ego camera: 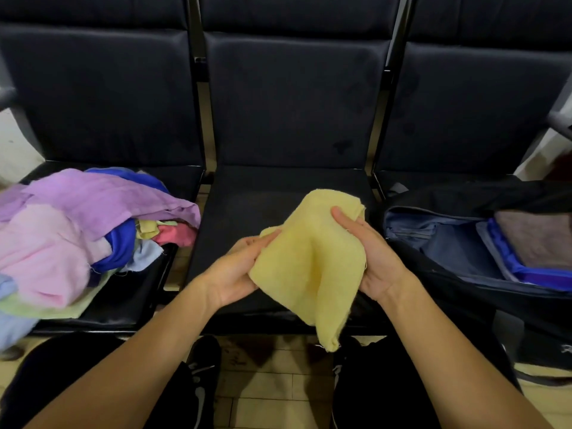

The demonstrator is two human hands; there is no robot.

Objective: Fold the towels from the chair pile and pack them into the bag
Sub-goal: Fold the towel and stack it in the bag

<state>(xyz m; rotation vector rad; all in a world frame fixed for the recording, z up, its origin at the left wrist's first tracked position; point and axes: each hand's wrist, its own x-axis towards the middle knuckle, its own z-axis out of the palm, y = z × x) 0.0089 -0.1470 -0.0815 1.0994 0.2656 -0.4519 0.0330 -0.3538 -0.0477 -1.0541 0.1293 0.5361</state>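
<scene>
A pale yellow towel (312,261) hangs bunched over the front of the middle seat (247,212). My left hand (238,270) grips its left edge, and my right hand (368,255) grips its right edge, thumb on top. A loose pile of towels (77,230) in purple, pink, blue, red and green covers the left seat. On the right seat lies an open dark bag (439,243) with a brown towel (538,236) and a blue towel (526,267) folded inside.
Three dark padded chairs stand in a row, with metal frame bars between them. A metal armrest (560,119) juts out at the far right. My knees and black shoes (201,373) are below, over a tiled floor.
</scene>
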